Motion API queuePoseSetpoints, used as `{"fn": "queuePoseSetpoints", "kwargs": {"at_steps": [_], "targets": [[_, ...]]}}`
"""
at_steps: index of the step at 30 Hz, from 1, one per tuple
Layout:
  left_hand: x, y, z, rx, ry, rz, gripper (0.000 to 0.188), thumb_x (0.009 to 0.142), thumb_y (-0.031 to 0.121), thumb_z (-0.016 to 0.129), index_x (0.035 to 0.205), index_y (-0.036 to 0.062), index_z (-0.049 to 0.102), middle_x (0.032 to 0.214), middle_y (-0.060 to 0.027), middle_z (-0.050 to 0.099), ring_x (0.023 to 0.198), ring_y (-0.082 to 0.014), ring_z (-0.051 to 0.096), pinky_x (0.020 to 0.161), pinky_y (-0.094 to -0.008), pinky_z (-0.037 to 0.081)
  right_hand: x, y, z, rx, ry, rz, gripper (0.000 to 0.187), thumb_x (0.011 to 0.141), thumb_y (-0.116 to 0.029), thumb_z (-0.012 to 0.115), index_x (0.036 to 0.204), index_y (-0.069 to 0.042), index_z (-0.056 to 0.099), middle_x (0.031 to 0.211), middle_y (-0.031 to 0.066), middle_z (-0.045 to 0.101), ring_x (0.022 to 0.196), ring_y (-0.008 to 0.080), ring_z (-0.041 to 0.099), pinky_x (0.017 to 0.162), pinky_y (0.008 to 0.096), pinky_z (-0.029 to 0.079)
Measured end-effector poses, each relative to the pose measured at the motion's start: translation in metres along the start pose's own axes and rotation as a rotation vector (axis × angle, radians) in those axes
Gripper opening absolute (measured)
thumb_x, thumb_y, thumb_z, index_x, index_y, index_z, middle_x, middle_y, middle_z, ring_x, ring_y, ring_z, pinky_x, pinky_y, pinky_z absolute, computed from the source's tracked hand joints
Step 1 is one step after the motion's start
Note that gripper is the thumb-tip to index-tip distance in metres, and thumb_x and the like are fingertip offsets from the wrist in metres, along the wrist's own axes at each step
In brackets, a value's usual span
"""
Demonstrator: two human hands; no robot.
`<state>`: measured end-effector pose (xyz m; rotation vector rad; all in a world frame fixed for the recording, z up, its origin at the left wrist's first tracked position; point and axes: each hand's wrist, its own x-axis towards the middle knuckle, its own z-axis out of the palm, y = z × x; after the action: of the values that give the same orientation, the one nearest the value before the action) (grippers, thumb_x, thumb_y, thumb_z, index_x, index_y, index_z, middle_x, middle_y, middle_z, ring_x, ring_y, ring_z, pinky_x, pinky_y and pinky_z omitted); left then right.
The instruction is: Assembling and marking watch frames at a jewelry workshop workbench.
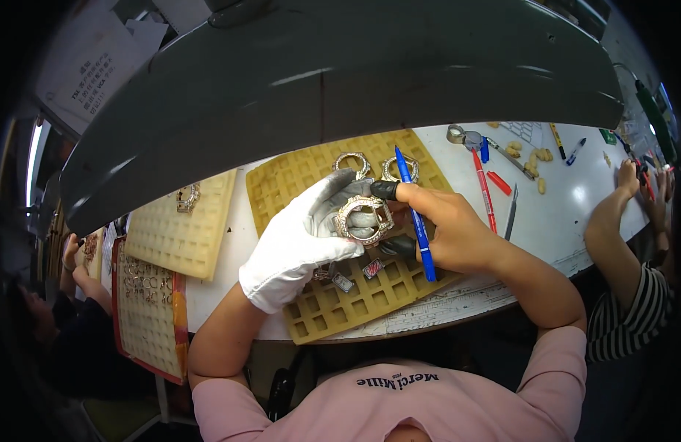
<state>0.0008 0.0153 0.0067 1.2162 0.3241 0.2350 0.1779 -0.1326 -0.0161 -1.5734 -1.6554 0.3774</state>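
My left hand (pixel 293 239), in a white glove with grey fingertips, is closed around a silver-coloured metal watch case (pixel 343 219) with an open centre. Between the thumb and fingers of my right hand (pixel 458 225) a blue marker pen (pixel 418 221) is gripped, tilted. Black finger cots cover the tips of that hand's thumb and a finger, which sit at the case's right side. Beneath both hands lies a yellow compartment tray (pixel 340 313). On it rest more watch cases (pixel 351 156) at the far side, plus a small metal plate (pixel 343 283) and a red-marked piece (pixel 373 268).
A dark lamp hood (pixel 340 74) spans above the table. At left are a pale tray (pixel 178 250) and a red-edged tray (pixel 149 317). A red pen (pixel 484 191), tweezers (pixel 511 214) and peanuts (pixel 533 160) lie right. People work on both sides.
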Motion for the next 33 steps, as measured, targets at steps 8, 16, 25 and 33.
{"fn": "queuePoseSetpoints", "kwargs": {"at_steps": [8, 16, 25, 33], "targets": [[-0.001, -0.004, 0.007, 0.201, 0.020, 0.001, 0.084, 0.077, 0.004, 0.076, 0.147, -0.0031, 0.029, 0.138, -0.0130, 0.049, 0.125, -0.0194, 0.050, 0.105, -0.0319, 0.042, -0.003, 0.010, 0.008, -0.275, 0.119, -0.174, 0.051, 0.064, 0.002, 0.068, 0.114, 0.000, 0.054, 0.082, 0.0145, 0.062, 0.077, 0.0348, 0.062, 0.067, 0.0428, 0.048], [-0.008, 0.001, 0.007, 0.285, 0.039, -0.018, 0.071, 0.083, 0.006, 0.067, 0.147, 0.0075, 0.035, 0.132, -0.0096, 0.054, 0.104, -0.0156, 0.061, 0.065, -0.0258, 0.057, 0.003, -0.001, -0.002, 0.394, -0.100, 0.188, 0.050, 0.076, -0.008, 0.080, 0.118, -0.001, 0.052, 0.106, 0.0126, 0.067, 0.101, 0.0210, 0.066, 0.088, 0.0331, 0.052], [-0.004, -0.009, -0.005, 0.999, 0.157, 0.577, 0.029, 0.079, 0.003, 0.066, 0.106, 0.0097, 0.071, 0.101, -0.0101, 0.061, 0.090, -0.0244, 0.063, 0.078, -0.0331, 0.052, -0.006, 0.010, 0.010, 0.241, -0.132, 0.055, 0.052, 0.066, 0.004, 0.069, 0.116, -0.001, 0.053, 0.099, 0.0125, 0.068, 0.083, 0.0212, 0.065, 0.073, 0.0320, 0.052], [0.001, -0.011, -0.001, 1.023, 0.266, 0.615, 0.024, 0.077, 0.001, 0.062, 0.098, 0.0067, 0.072, 0.093, -0.0100, 0.064, 0.083, -0.0247, 0.065, 0.073, -0.0326, 0.052, -0.003, 0.003, 0.010, 0.059, 0.072, -0.151, 0.031, 0.070, -0.008, 0.075, 0.097, -0.004, 0.061, 0.077, 0.0109, 0.067, 0.069, 0.0290, 0.064, 0.061, 0.0349, 0.048]]}}
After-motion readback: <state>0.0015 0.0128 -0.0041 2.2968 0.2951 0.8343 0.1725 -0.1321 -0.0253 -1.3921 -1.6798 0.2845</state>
